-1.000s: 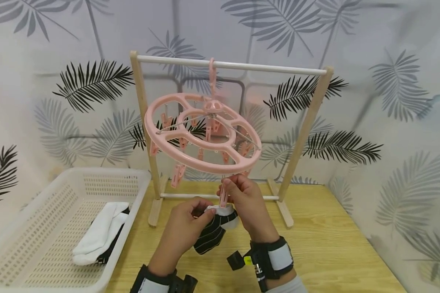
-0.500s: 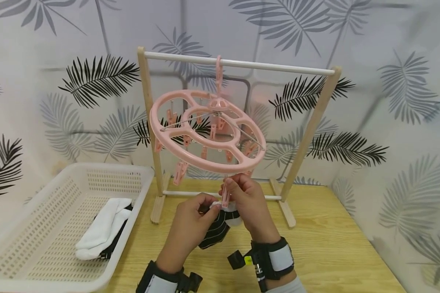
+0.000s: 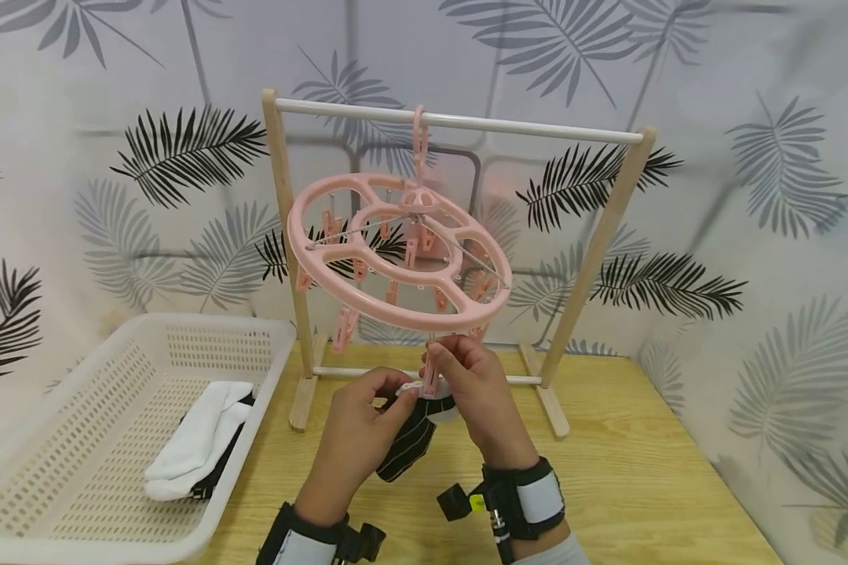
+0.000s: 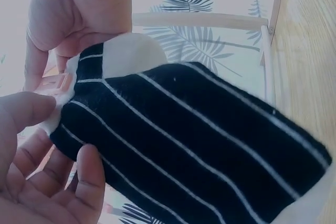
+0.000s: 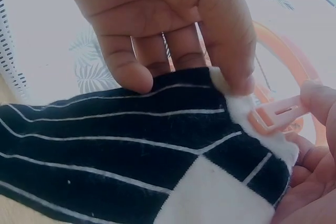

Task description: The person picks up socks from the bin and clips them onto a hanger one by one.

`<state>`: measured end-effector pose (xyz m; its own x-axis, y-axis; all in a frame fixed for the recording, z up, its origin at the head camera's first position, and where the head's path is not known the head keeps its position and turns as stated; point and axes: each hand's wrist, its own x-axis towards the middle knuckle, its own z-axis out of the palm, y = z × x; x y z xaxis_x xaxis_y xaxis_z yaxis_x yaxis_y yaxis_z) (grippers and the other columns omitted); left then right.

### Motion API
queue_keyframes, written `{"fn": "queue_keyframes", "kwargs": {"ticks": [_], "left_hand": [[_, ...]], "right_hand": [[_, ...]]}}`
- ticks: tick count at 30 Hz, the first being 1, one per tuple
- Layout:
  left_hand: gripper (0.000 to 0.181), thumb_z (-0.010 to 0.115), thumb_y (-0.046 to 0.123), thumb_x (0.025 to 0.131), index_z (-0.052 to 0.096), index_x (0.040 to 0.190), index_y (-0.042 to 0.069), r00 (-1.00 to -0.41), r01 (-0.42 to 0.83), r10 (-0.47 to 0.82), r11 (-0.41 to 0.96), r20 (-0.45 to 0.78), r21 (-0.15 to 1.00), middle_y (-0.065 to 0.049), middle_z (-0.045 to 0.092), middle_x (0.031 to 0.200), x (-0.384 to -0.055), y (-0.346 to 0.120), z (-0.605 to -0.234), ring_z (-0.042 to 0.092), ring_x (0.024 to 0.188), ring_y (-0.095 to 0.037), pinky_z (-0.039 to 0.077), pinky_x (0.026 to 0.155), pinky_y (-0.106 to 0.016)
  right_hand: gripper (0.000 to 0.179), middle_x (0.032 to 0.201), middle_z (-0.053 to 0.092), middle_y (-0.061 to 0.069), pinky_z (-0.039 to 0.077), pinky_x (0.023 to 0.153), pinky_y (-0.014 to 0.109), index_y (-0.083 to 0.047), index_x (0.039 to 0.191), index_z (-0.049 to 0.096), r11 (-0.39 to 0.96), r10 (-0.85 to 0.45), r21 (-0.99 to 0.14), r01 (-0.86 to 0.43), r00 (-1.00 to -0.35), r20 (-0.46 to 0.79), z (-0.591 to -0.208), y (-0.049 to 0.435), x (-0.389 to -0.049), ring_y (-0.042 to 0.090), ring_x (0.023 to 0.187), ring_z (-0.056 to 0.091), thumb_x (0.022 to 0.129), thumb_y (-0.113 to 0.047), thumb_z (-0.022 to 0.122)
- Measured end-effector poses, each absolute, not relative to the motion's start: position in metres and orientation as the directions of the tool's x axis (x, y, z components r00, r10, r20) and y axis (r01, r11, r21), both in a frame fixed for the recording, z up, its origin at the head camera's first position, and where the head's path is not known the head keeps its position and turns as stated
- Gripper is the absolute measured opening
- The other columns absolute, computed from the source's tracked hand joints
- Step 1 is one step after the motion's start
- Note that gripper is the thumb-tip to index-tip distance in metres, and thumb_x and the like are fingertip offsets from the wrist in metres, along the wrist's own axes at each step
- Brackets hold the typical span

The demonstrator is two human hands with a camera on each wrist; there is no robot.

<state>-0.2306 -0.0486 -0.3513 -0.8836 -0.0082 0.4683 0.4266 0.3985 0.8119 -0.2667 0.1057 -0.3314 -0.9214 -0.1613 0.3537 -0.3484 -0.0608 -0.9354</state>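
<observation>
A black sock (image 3: 406,447) with thin white stripes, a white heel patch and a white cuff hangs below the pink round hanger (image 3: 389,310). My left hand (image 3: 359,428) pinches its cuff from the left side. With thumb and fingers, my right hand (image 3: 477,392) grips a pink clothespin (image 3: 431,377) that dangles from the hanger's front rim. In the right wrist view the tip of the clothespin (image 5: 278,115) overlaps the white cuff; how firmly it bites cannot be told. The left wrist view shows the sock (image 4: 173,124) spread out, toe to the lower right.
At the left stands a white perforated basket (image 3: 123,392) with folded white-and-black socks (image 3: 198,439) in it. A wooden stand with a white top bar (image 3: 523,125) carries the hanger, and more pink clothespins (image 3: 344,329) hang round it. Below is a wood-grain table (image 3: 629,471).
The head view has shifted slightly. My left hand and the sock's cuff have risen a little against the clothespin. Both hands keep their holds.
</observation>
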Motion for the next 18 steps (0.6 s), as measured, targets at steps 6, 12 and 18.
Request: {"fn": "queue_keyframes", "kwargs": {"ticks": [6,12,18], "left_hand": [[0.013,0.067,0.023,0.085,0.068,0.095,0.015,-0.850,0.454,-0.060,0.418,0.523,0.787,0.001,0.065,0.100,-0.228,-0.053,-0.350,0.058,0.087,-0.010,0.054,0.064,-0.033],[0.010,0.068,0.018,0.084,0.068,0.091,0.011,-0.675,0.607,-0.084,0.501,0.733,0.617,-0.001,0.063,0.099,-0.214,-0.050,-0.338,0.056,0.092,-0.013,0.053,0.068,-0.036],[0.012,0.070,0.011,0.080,0.067,0.088,0.004,-0.417,0.717,0.002,0.615,0.909,0.327,-0.009,0.061,0.097,-0.203,-0.050,-0.315,0.053,0.095,-0.023,0.048,0.083,-0.045]], "right_hand": [[0.035,0.085,0.060,0.008,0.049,0.066,0.028,-0.001,0.102,0.061,-0.067,-0.170,-0.930,-0.363,-0.914,0.369,-0.333,0.103,-0.267,0.027,0.082,0.057,0.091,-0.035,0.059],[0.035,0.083,0.059,0.008,0.049,0.069,0.032,-0.001,0.101,0.061,-0.054,-0.181,-0.928,-0.370,-0.910,0.373,-0.334,0.103,-0.269,0.027,0.078,0.056,0.091,-0.035,0.059],[0.035,0.086,0.058,0.009,0.048,0.073,0.034,-0.001,0.102,0.060,-0.054,-0.163,-0.929,-0.366,-0.915,0.370,-0.335,0.103,-0.268,0.026,0.081,0.055,0.091,-0.034,0.060]]}}
